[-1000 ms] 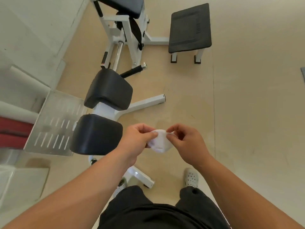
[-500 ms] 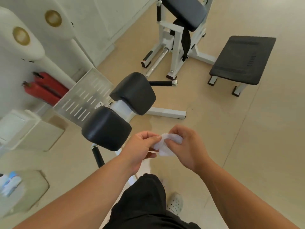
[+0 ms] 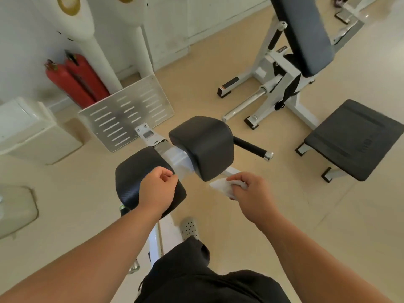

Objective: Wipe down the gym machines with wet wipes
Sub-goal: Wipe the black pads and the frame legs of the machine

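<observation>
A white-framed gym machine stands right in front of me with two black pads, the near pad (image 3: 131,178) on the left and the far pad (image 3: 203,145) on the right. My right hand (image 3: 251,193) holds a white wet wipe (image 3: 220,185) just below the far pad's lower edge. My left hand (image 3: 158,189) hovers over the near pad with its fingers curled shut and nothing visible in it. A black handle bar (image 3: 251,147) with a chrome end sticks out to the right of the far pad.
A perforated metal footplate (image 3: 126,112) lies beyond the pads. Two red fire extinguishers (image 3: 74,79) lean at the wall. A second machine with a dark backrest (image 3: 303,33) and a low black bench (image 3: 354,138) stand at the right. A white box (image 3: 32,130) sits at the left.
My hands have separated: the left let go of the wipe and moved over the near pad, the right carried the wipe toward the far pad. The view swung left.
</observation>
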### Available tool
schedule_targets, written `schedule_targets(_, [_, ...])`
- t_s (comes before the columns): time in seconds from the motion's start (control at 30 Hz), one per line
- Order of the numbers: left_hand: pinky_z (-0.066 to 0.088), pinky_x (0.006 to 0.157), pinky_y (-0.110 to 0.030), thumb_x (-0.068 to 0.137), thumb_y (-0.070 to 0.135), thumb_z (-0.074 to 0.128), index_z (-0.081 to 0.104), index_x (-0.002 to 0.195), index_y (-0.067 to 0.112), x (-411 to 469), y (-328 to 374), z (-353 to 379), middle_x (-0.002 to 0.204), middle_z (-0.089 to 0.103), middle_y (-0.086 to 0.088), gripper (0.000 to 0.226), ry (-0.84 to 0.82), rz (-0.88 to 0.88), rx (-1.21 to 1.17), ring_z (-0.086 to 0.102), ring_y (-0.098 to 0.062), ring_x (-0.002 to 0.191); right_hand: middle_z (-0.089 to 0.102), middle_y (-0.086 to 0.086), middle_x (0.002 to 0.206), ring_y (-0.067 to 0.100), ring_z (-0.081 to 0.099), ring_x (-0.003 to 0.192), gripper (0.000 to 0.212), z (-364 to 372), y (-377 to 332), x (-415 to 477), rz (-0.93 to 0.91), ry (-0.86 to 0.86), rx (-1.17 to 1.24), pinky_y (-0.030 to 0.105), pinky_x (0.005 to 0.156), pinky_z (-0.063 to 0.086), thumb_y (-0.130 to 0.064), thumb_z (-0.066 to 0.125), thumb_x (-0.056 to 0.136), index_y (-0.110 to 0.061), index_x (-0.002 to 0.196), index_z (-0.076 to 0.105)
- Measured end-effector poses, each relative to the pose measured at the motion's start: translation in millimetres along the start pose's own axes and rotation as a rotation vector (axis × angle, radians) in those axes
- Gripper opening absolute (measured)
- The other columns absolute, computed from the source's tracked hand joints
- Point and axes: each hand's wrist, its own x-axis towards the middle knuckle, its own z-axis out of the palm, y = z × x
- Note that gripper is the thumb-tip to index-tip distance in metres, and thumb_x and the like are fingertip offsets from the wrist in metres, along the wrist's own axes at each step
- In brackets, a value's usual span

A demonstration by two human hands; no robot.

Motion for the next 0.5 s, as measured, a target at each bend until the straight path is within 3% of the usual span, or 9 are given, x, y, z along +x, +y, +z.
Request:
schedule_targets(0.1, [0.044,0.067,-0.021,0.096,0.029,0.065,0.063,0.111,0.021,42,-3,-14,0.104,0.062,0.002,0.018,0.140,0.031,0.071,0.060,-0.017,0.093,0.069,-0.010,0.097,0.012,0.065,0.090,0.020,17,-26,42,-0.067,-0.062,-0.180,0.035,0.080,0.058,-0.018,0.060,0.097,-0.022,0.112,0.073])
schedule_targets(0.33, [0.046,0.095,-0.043,0.096,0.038,0.057,0.060,0.125,0.017,117,-48,-10,0.124,0.062,-0.005,0.036,0.364,0.069,0.302,0.053,-0.028,0.116,0.043,-0.010,0.149,0.005,0.044,0.126,0.051,75,-68,124,-0.306,-0.350,-0.541,0.019,0.105,0.035,-0.018,0.055,0.102,-0.019,0.152,0.045])
schedule_targets(0.5, [0.044,0.096,-0.047,0.098,0.042,0.048,0.059,0.124,0.016,139,-77,15,0.124,0.059,-0.009,0.039,0.363,-0.022,0.518,0.052,-0.030,0.116,0.020,-0.002,0.163,0.016,0.029,0.147,0.067,136,-67,164,-0.620,-0.677,-0.921,0.028,0.125,0.019,-0.019,0.052,0.101,-0.013,0.161,0.022])
